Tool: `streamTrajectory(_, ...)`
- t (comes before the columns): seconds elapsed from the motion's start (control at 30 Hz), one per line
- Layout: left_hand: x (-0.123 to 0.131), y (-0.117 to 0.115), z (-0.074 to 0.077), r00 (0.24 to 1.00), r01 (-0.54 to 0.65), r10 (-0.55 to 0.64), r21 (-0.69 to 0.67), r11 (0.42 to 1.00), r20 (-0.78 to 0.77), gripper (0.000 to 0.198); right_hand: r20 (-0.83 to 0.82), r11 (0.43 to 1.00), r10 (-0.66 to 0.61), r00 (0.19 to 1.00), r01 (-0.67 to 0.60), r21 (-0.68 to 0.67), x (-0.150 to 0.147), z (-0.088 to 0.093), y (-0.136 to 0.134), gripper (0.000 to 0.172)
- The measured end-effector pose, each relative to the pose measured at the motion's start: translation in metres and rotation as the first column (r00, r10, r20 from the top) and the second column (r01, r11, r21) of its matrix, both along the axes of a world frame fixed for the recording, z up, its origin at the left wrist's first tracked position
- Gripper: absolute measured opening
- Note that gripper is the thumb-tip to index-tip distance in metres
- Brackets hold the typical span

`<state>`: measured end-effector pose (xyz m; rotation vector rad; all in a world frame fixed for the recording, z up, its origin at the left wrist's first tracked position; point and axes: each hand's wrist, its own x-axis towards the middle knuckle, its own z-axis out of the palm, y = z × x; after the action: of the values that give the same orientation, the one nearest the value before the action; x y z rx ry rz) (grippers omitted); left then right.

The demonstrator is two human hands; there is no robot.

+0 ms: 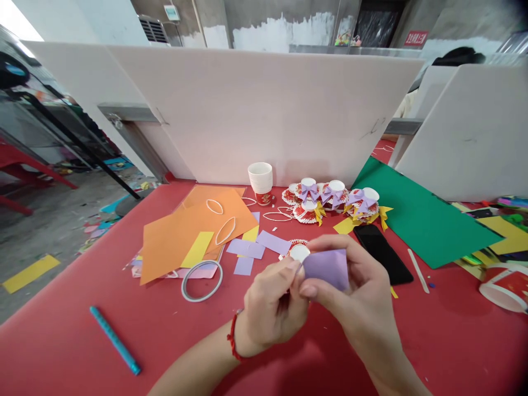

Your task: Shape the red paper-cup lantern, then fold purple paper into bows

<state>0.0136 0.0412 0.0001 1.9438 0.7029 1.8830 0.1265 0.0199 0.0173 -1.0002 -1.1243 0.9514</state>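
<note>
Between my two hands is a small piece of purple paper [328, 268], held above the red table. My left hand [275, 300], with a red cord bracelet at the wrist, pinches the paper's left edge. The thumb and fingers of my right hand [355, 280] grip its lower and upper edges. Just behind my fingers sits a paper-cup craft [300, 252] with a white round base and a fringed red rim, partly hidden. Several purple paper strips [274, 242] lie to the left of it.
Finished cup crafts with purple and yellow bows [334, 195] stand at the back. Stacked paper cups [260, 179], orange sheets [198, 220], a tape roll [202, 281], a teal pen [115, 340], a black phone [383, 254], a white stick [418, 270] and green card [424, 214] surround my hands.
</note>
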Motion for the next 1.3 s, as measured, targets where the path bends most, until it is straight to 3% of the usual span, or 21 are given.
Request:
streamTrajectory(0.1,0.002,0.002,-0.005,0.986,-0.08,0.101,0.155,0.985,-0.134,0.032,-0.002,1.0,-0.004,1.0,0.004,0.011,0.0,0.0,0.003,0.012)
streamTrajectory(0.2,0.001,0.002,-0.003,0.977,-0.137,0.164,0.188,0.973,-0.136,0.029,0.078,0.993,-0.098,0.992,0.092,0.071,-0.001,-0.002,0.004,0.013)
streamTrajectory(0.33,0.0,-0.003,0.002,0.966,-0.175,0.192,0.108,0.979,-0.174,0.033,0.188,0.969,-0.212,0.959,0.182,0.164,-0.005,-0.011,-0.001,0.02)
streamTrajectory(0.43,0.001,-0.005,0.002,0.972,-0.18,0.183,0.028,0.983,-0.147,0.037,0.19,0.971,-0.215,0.958,0.189,0.146,-0.007,-0.017,-0.003,0.028)
streamTrajectory(0.53,0.002,-0.004,0.001,0.974,-0.181,0.185,0.046,0.982,-0.13,0.036,0.141,0.983,-0.179,0.974,0.17,0.07,-0.007,-0.016,0.0,0.036)
streamTrajectory(0.67,0.0,-0.004,0.0,0.962,-0.202,0.21,0.06,0.978,-0.174,0.037,0.128,0.999,-0.044,0.991,0.045,-0.005,-0.006,-0.006,0.007,0.042)
streamTrajectory(0.77,0.001,-0.005,-0.001,0.976,-0.198,0.202,0.053,0.979,-0.082,0.039,0.049,0.998,0.038,0.998,-0.035,-0.052,-0.006,-0.005,0.008,0.038)
streamTrajectory(0.9,0.01,-0.005,-0.002,0.997,-0.024,0.029,-0.08,0.997,0.066,0.038,-0.012,0.994,0.086,0.996,-0.086,-0.063,-0.008,-0.016,0.002,0.039)
streamTrajectory(0.97,0.014,-0.004,-0.003,0.979,0.02,-0.006,-0.067,0.998,0.204,0.025,-0.045,0.995,0.068,0.997,-0.071,-0.071,-0.01,-0.019,0.0,0.042)
streamTrajectory(1.03,0.014,-0.003,-0.004,0.965,-0.05,0.057,-0.035,0.998,0.254,0.018,-0.091,0.994,0.051,0.995,-0.06,-0.095,-0.01,-0.018,0.001,0.039)
streamTrajectory(1.1,0.009,-0.002,-0.002,0.969,-0.142,0.142,-0.014,0.99,0.204,0.029,-0.104,0.986,0.102,0.989,-0.114,-0.119,-0.008,-0.014,0.003,0.036)
streamTrajectory(1.17,0.003,0.0,0.001,0.977,-0.19,0.192,-0.031,0.981,0.097,0.042,-0.059,0.958,0.237,0.97,-0.244,-0.15,-0.006,-0.011,0.006,0.036)
streamTrajectory(1.3,-0.006,0.005,0.009,0.964,-0.263,0.261,0.053,0.963,0.052,0.045,-0.096,0.945,0.303,0.948,-0.311,-0.095,-0.006,-0.011,0.004,0.038)
